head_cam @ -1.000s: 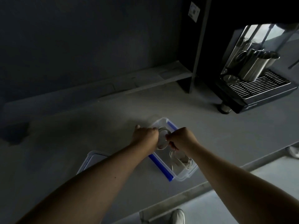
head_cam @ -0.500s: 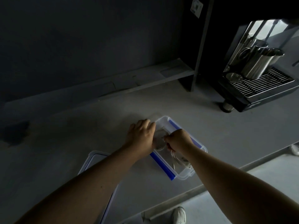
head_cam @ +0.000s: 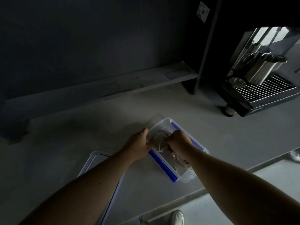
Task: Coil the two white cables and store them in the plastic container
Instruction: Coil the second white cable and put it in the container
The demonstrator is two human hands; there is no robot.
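A clear plastic container (head_cam: 164,123) with blue side clips stands open on the grey counter. Inside its far end lies a coil of white cable (head_cam: 159,138), and both hands grip it. My left hand (head_cam: 138,143) holds the coil's left side at the container's left wall. My right hand (head_cam: 179,140) is closed on the coil's right side. A second coiled white cable (head_cam: 180,161) rests in the near end of the container, partly hidden under my right forearm.
The container's lid (head_cam: 97,161), clear with a blue rim, lies on the counter to the left under my left forearm. A coffee machine (head_cam: 263,88) with a metal jug stands at the back right. The counter edge (head_cam: 186,195) runs close below the container.
My left hand has shifted from the container's outer wall onto the coil. Both hands now press the coil lower into the container's far end.
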